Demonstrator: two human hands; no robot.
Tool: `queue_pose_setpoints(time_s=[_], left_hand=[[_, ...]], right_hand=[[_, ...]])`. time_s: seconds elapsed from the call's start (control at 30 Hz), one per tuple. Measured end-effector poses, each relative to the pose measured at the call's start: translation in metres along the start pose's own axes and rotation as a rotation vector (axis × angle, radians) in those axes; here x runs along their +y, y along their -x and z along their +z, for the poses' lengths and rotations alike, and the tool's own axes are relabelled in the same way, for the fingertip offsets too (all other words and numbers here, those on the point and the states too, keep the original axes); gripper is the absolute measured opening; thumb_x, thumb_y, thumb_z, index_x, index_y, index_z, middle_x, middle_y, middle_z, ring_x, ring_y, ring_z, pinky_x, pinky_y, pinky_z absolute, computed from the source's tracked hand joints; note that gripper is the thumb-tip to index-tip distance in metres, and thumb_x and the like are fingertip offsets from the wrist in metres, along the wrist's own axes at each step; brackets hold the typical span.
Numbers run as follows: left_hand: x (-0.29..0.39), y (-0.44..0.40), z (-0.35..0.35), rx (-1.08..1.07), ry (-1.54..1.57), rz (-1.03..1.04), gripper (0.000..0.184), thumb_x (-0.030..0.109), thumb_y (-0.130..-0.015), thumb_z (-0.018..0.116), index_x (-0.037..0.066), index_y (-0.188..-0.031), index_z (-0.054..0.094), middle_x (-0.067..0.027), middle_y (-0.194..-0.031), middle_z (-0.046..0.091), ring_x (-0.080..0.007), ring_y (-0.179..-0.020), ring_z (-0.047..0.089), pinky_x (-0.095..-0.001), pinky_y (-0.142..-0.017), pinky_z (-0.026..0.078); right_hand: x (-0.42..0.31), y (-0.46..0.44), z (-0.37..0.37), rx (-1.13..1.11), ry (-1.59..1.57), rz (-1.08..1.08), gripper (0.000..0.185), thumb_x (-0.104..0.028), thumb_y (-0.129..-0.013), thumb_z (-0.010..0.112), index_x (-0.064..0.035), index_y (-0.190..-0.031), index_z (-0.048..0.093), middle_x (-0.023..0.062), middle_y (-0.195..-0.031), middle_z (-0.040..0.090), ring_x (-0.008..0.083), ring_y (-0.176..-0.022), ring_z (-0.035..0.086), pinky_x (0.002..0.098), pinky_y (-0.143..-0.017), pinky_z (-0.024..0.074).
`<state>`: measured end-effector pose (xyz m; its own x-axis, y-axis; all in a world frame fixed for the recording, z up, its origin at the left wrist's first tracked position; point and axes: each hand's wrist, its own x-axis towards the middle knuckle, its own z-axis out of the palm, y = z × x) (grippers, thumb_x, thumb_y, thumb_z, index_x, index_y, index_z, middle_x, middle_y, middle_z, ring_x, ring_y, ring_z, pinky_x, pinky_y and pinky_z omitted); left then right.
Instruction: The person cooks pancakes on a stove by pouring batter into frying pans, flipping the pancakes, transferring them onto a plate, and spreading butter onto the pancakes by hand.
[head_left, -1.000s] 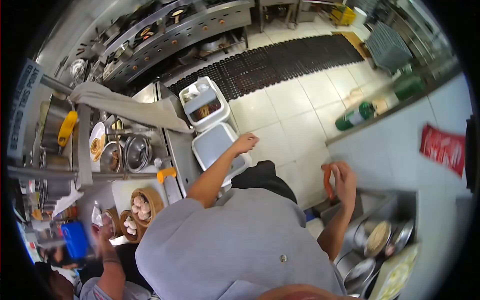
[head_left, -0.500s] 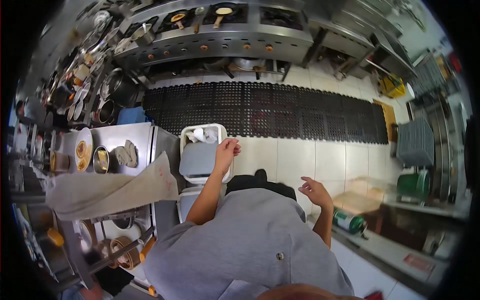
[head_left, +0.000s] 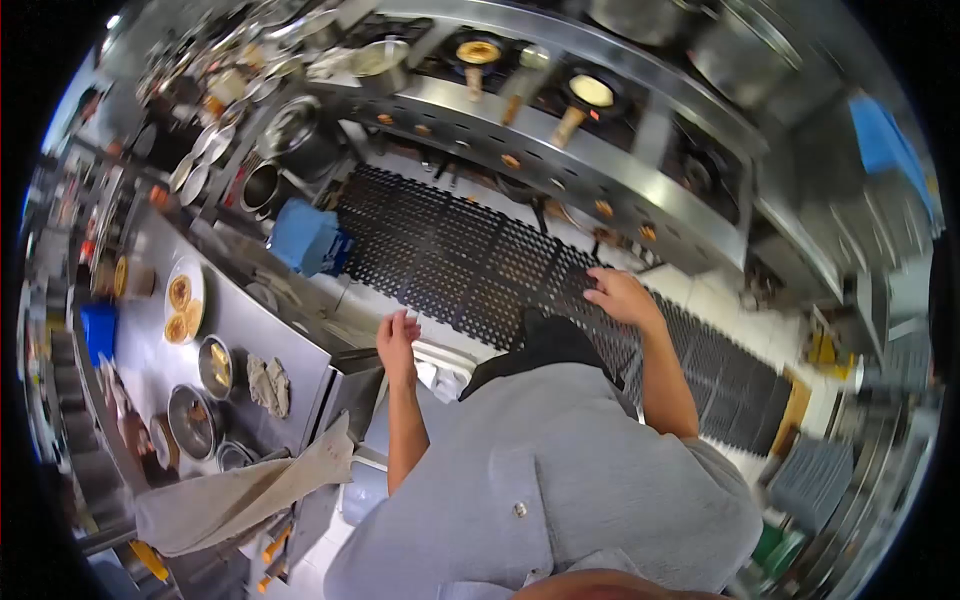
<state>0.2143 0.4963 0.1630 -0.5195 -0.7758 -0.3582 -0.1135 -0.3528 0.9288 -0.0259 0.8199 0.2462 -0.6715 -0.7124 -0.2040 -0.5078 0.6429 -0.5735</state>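
Observation:
My left hand hangs in the air just above a white bin, holding nothing, its fingers loosely bent. My right hand is held out over the black floor mat, with nothing in it and the thumb apart from the fingers. On the stove ahead, one frying pan holds a pale round pancake. Another, further left, has a browner pancake. Between them lies a ladle. Neither hand touches any of these.
At left, a steel counter carries a plate of browned pancakes, metal bowls and a crumpled cloth. A long cloth hangs near its front. The perforated mat covers the floor before the stove. Another person stands far left.
My view has turned and I have come closer to the stove and mat. The right hand has swung forward over the mat. Both hands stay without anything in them.

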Motion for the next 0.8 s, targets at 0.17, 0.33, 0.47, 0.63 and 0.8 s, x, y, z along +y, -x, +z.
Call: queue_pose_setpoints(time_s=[0.17, 0.33, 0.47, 0.63, 0.8], left_hand=[[0.024, 0.022, -0.035, 0.343, 0.048, 0.030, 0.024, 0.025, -0.096, 0.052, 0.003, -0.101, 0.060, -0.0051, -0.083, 0.062, -0.0128, -0.073, 0.060, -0.0247, -0.065, 0.049], [0.045, 0.020, -0.042, 0.714, 0.199, 0.032, 0.026, 0.025, -0.097, 0.050, 0.003, -0.100, 0.061, -0.0040, -0.083, 0.062, -0.0117, -0.074, 0.059, -0.0248, -0.067, 0.048], [0.065, -0.035, -0.058, 0.835, 0.264, 0.079, 0.026, 0.025, -0.097, 0.049, 0.002, -0.100, 0.061, -0.0041, -0.082, 0.062, -0.0110, -0.073, 0.059, -0.0253, -0.069, 0.049], [0.124, -0.121, -0.107, 0.862, 0.254, 0.146, 0.027, 0.024, -0.097, 0.049, -0.001, -0.101, 0.060, -0.0053, -0.083, 0.063, -0.0113, -0.074, 0.059, -0.0258, -0.071, 0.049], [0.173, -0.173, -0.141, 0.874, 0.178, 0.071, 0.026, 0.023, -0.097, 0.050, -0.001, -0.099, 0.060, -0.0076, -0.083, 0.063, -0.0145, -0.077, 0.061, -0.0268, -0.074, 0.050]], right_hand=[[-0.111, -0.214, -0.022, -0.198, 0.002, -0.479, 0.042, -0.024, -0.082, 0.062, 0.0010, -0.115, 0.056, 0.0218, -0.096, 0.063, 0.0361, -0.091, 0.060, 0.0424, -0.080, 0.0458], [-0.249, -0.347, 0.042, -0.510, 0.068, -0.926, 0.040, -0.020, -0.083, 0.062, 0.0023, -0.116, 0.055, 0.0200, -0.096, 0.062, 0.0340, -0.089, 0.060, 0.0403, -0.078, 0.0468], [-0.352, -0.391, 0.101, -0.752, 0.014, -1.003, 0.037, -0.019, -0.084, 0.062, 0.0027, -0.114, 0.055, 0.0194, -0.092, 0.062, 0.0331, -0.083, 0.060, 0.0386, -0.074, 0.0475], [-0.434, -0.454, 0.150, -0.843, 0.054, -1.072, 0.036, -0.019, -0.083, 0.062, 0.0017, -0.113, 0.056, 0.0193, -0.088, 0.062, 0.0343, -0.082, 0.061, 0.0412, -0.074, 0.0476], [-0.453, -0.508, 0.189, -0.698, 0.058, -1.101, 0.030, -0.023, -0.083, 0.061, -0.0014, -0.105, 0.058, 0.0212, -0.094, 0.062, 0.0383, -0.093, 0.059, 0.0456, -0.080, 0.0469]])
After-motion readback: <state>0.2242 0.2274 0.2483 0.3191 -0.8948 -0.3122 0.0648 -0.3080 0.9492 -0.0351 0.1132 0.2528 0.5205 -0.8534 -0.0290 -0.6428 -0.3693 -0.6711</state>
